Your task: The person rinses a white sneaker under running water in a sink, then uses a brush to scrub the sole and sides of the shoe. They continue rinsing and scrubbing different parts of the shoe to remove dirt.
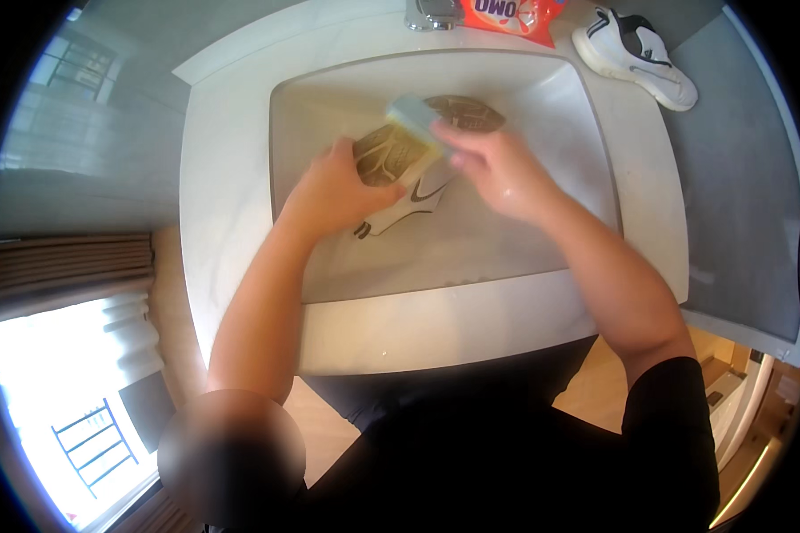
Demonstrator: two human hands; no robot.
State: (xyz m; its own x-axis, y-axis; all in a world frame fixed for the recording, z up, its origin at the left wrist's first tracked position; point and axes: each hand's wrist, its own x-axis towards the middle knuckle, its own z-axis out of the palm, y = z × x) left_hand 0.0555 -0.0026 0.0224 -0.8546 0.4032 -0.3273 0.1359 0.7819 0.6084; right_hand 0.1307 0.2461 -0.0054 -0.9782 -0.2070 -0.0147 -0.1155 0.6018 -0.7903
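My left hand (333, 190) grips the heel or toe end of a white sneaker (388, 160), with its thumb over the sole's edge; which end is hidden. The shoe lies on its side in a sink basin (453, 250), its brownish patterned sole turned up towards me and its white upper facing the near side. In my right hand (507, 170) is a pale blue scrubbing brush (412, 114), blurred by motion. Its yellowish bristle side is against or just above the middle of the sole; contact cannot be told. Wet spots shine on my right hand.
A second white sneaker (637, 58) with black trim rests on the counter's back right corner. Behind the basin are a chrome faucet (432, 14) and a red OMO detergent bag (515, 20). A grey wall panel (740, 166) borders the right side.
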